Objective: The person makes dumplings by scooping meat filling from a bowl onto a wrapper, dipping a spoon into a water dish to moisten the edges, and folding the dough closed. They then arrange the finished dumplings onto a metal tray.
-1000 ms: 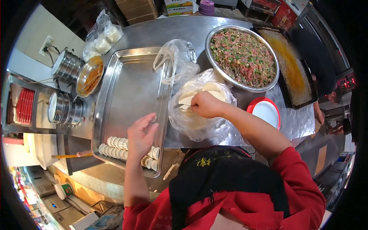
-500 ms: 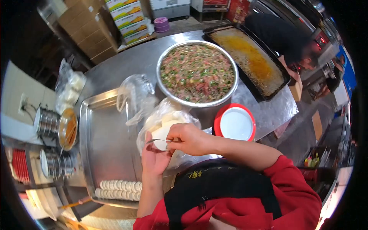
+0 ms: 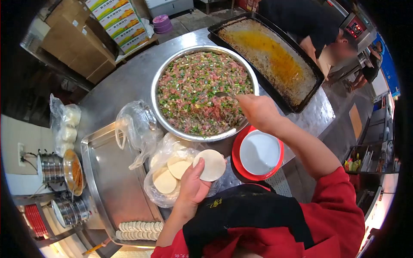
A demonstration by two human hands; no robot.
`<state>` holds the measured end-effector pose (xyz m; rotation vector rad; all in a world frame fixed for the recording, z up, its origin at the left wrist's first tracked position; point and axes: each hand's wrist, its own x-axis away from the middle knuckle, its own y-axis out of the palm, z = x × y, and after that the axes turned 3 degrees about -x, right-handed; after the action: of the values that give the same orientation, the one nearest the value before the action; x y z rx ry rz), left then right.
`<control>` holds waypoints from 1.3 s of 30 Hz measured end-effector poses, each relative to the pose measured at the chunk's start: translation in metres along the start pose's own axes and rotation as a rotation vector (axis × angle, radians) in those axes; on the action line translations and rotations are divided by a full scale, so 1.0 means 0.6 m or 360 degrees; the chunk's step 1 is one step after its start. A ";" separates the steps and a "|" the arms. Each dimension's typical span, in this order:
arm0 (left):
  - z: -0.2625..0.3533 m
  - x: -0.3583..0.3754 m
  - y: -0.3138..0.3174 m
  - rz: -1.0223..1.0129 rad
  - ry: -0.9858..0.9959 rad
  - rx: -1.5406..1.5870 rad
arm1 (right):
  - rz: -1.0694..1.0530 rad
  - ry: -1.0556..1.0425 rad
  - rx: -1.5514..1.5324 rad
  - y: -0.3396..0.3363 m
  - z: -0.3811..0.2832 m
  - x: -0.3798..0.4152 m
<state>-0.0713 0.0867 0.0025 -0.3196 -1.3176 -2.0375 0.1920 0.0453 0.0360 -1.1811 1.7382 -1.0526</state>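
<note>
My left hand (image 3: 195, 185) holds a round white dumpling wrapper (image 3: 212, 165) between thumb and fingers. Beside it, more wrappers (image 3: 165, 180) lie in an open plastic bag (image 3: 151, 195). My right hand (image 3: 263, 112) grips the handle of a metal spoon (image 3: 223, 94), its tip at the surface of the meat and green onion filling (image 3: 193, 86). That filling heaps up in a large steel bowl (image 3: 153, 101). Two rows of folded dumplings (image 3: 140, 231) sit at the near end of a steel tray (image 3: 103, 172) on the left.
A white bowl (image 3: 259, 152) stands in a red dish (image 3: 235, 160) below my right forearm. Behind is a black baking pan (image 3: 297, 107) with yellow oil. Bagged wrappers (image 3: 69, 129) and a sauce bowl (image 3: 74, 172) are at left. A person in black (image 3: 297, 21) bends beyond the pan.
My right hand with the spoon has moved from over the left palm up and right to the filling. The left hand, still holding a wrapper, has shifted right and down.
</note>
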 end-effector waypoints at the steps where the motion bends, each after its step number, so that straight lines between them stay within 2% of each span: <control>1: -0.004 -0.002 -0.001 0.0011 -0.0013 0.0003 | 0.0077 -0.0191 0.0141 0.006 -0.003 -0.003; 2: -0.008 -0.002 -0.003 0.0011 -0.0050 0.0006 | 0.0067 -0.0183 0.0136 0.010 -0.006 -0.006; 4: -0.009 -0.009 -0.003 -0.0003 -0.0094 0.0016 | -0.0005 -0.0468 0.0316 0.011 -0.004 -0.012; 7: -0.009 -0.008 -0.004 -0.0014 -0.0129 -0.0016 | -0.0150 -0.0625 0.0400 0.010 -0.002 0.001; 9: -0.007 -0.009 -0.007 -0.0009 -0.0149 -0.0039 | -0.0305 -0.0586 0.0390 0.002 -0.007 0.018; 11: -0.007 -0.014 -0.008 -0.0010 -0.0165 -0.0029 | -0.0621 -0.0493 0.0379 -0.004 -0.007 0.028; 14: -0.010 -0.021 -0.011 -0.0014 -0.0183 -0.0026 | -0.0795 -0.0375 0.0327 -0.029 -0.011 0.016; 21: -0.011 -0.032 -0.016 -0.0016 -0.0238 0.0086 | -0.0671 -0.0190 0.0359 -0.042 -0.016 -0.002; 23: -0.011 -0.034 -0.015 -0.0004 -0.0232 0.0060 | -0.0805 -0.0065 0.0282 -0.033 -0.022 -0.001; 30: -0.004 -0.027 -0.010 -0.0047 -0.0213 0.0007 | -0.0887 -0.0019 0.0104 -0.007 -0.035 -0.008; 32: -0.003 -0.022 -0.012 -0.0026 -0.0208 0.0019 | -0.0862 0.0050 -0.0233 -0.002 -0.034 -0.023; 36: 0.006 -0.011 -0.013 -0.0010 -0.0168 -0.0002 | -0.0802 -0.0043 -0.0502 0.036 -0.027 -0.040; 38: 0.011 -0.008 -0.016 0.0008 -0.0135 0.0011 | -0.0729 0.0001 -0.0964 0.058 -0.022 -0.047; 39: 0.014 -0.006 -0.017 0.0026 -0.0112 0.0031 | -0.0726 -0.0012 -0.0968 0.058 -0.026 -0.051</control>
<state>-0.0766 0.0979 -0.0029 -0.3948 -1.3723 -2.0150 0.1754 0.0854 0.0137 -2.0281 1.8927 -0.7706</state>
